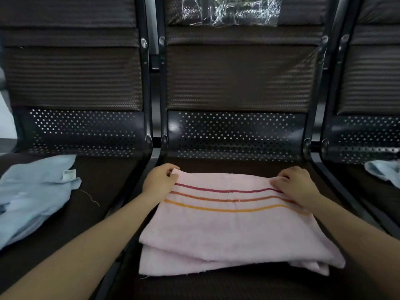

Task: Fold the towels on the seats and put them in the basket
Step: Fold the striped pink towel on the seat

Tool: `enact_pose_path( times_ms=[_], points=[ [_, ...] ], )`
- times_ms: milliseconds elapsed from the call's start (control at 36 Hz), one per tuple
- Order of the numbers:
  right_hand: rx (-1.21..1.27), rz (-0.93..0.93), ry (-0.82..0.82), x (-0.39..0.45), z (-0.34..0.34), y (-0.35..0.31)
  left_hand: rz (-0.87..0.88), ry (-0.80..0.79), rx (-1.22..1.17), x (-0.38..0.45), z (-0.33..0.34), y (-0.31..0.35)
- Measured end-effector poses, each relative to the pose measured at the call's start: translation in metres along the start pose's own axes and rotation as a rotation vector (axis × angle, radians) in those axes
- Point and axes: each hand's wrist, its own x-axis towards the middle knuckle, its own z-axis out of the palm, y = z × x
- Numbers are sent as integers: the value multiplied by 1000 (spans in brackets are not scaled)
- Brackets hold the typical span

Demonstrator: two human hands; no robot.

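Observation:
A pale pink towel (227, 230) with three stripes in red, orange and yellow lies folded in layers on the middle seat (216, 286). My left hand (159, 180) pinches its far left corner. My right hand (296, 184) grips its far right corner, fingers curled over the edge. A light blue towel (32, 195) with a white label lies crumpled on the left seat. Another light blue towel (383, 172) shows partly on the right seat at the frame's edge. No basket is in view.
Three dark padded seats stand in a row, joined by black metal frames (151, 126) with perforated backs. A crinkled clear plastic wrap (229, 11) hangs on the middle backrest. A loose thread (91, 198) lies on the left seat.

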Motion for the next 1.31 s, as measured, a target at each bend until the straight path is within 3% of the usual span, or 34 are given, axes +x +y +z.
enact_pose_path(
  times_ms=[83,194,306,389,528,667,833,944,1306],
  points=[
    [12,-9,-18,3,6,5,34,19,127,-1,2,-1],
    [68,-2,-122,5,2,5,81,-89,240,1,2,1],
    [-67,-26,-166,7,-2,3,85,-224,319,3,1,5],
    [-130,-8,-153,-2,-4,-2,69,-256,213,-6,-6,12],
    [-176,-55,-101,-30,-19,-4,32,-135,-92,-31,-33,17],
    [-62,-60,-218,-67,-26,-5,58,-23,-198,-71,-67,33],
    [433,-87,-65,-100,-56,-30,74,57,-284,-108,-110,54],
    [728,-114,-48,-122,-101,-55,117,150,-317,-125,-140,72],
    [938,-252,93,-169,-182,-105,217,355,-502,-153,-211,124]
  ],
)
